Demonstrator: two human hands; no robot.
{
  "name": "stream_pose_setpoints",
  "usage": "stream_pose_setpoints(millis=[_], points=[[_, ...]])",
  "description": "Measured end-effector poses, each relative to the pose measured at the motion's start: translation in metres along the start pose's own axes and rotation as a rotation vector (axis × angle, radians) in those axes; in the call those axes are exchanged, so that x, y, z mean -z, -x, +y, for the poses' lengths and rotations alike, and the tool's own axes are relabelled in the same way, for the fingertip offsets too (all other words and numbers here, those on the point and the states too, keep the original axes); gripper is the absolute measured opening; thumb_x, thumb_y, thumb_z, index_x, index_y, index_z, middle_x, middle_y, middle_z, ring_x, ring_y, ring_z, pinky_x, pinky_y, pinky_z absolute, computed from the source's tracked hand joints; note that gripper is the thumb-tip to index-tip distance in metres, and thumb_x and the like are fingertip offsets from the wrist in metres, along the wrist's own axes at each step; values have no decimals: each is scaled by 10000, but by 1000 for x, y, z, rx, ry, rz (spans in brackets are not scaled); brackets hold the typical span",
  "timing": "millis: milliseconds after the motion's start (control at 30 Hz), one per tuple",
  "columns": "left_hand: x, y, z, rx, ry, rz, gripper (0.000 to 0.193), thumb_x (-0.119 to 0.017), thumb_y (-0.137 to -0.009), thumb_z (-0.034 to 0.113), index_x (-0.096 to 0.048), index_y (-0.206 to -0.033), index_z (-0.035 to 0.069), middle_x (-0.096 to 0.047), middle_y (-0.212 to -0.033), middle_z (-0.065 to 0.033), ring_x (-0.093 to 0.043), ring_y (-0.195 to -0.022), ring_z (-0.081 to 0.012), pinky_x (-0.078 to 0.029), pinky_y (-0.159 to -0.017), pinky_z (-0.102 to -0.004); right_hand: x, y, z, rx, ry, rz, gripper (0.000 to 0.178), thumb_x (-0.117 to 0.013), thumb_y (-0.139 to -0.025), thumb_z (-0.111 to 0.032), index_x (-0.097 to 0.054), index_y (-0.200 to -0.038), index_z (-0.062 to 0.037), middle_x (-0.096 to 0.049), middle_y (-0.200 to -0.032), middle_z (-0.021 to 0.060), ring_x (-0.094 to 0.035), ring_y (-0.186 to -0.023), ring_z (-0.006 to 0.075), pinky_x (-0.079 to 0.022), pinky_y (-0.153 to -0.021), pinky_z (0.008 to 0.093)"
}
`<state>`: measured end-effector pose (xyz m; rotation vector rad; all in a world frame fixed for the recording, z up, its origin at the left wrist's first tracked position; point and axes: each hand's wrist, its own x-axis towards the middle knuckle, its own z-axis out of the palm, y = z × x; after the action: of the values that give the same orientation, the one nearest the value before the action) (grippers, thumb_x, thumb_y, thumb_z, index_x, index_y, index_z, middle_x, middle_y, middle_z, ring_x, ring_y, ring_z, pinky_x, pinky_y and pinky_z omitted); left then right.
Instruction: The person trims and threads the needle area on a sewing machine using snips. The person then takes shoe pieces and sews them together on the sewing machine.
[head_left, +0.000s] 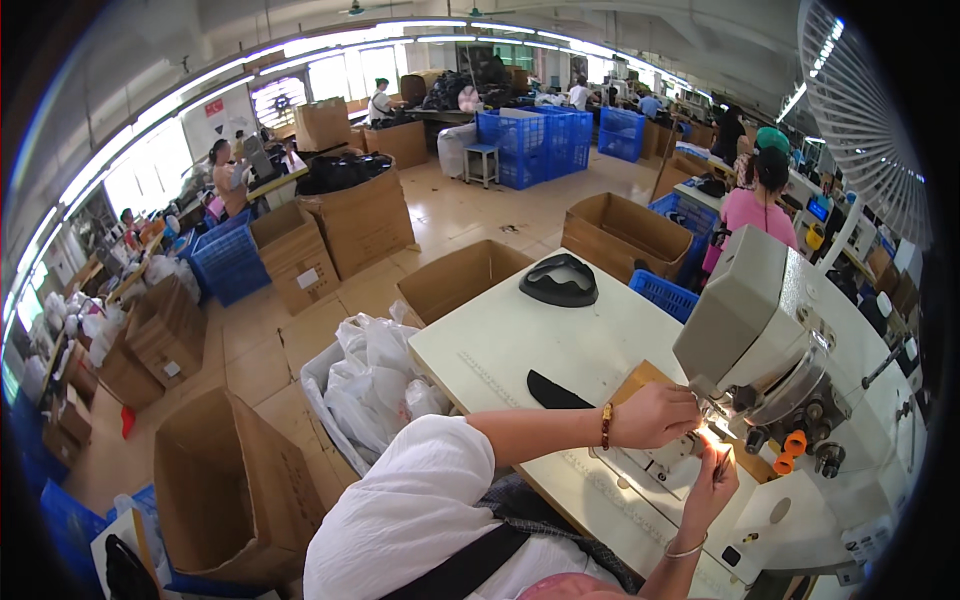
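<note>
Sewing machine [775,330] needle area, both hands.

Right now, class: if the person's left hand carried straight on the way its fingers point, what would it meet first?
The left hand points right, toward the lit needle area under the sewing machine head. It would likely meet that first, though depth is unclear.
</note>
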<state>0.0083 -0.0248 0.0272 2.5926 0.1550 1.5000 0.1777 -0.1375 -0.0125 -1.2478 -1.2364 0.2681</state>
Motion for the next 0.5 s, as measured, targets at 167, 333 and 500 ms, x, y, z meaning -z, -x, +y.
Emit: stream_pose_setpoints(millis=[167,333,500], points=[[-13,25,13,279,180,-144,116,-696,-862,120,-602,-821,65,-594,-787,-87,-610,-725,-297,-473,-655,-402,-6,-8,-13,44,114,22,189,-606,-1002,-111,-719,-1005,41,-440,-685,-48,-326,-611,53,-250,-547,261],[-25,58,36,167,174,-71,111,-749,-827,136,-653,-819,80,-628,-780,-68,-638,-756,-282,-514,-683,-399,-29,3,-23,-46,-174,-85,225,-619,-986,-81,-713,-1152,38,-662,-813,24,-609,-754,76,-494,-699,231],[-18,57,35,-6,231,-129,101,-758,-790,88,-689,-862,68,-646,-863,-66,-643,-754,-272,-534,-672,-392,-26,6,-18,-215,-383,-164,153,-598,-989,-73,-720,-1036,6,-600,-747,-16,-550,-684,52,-438,-619,210]])
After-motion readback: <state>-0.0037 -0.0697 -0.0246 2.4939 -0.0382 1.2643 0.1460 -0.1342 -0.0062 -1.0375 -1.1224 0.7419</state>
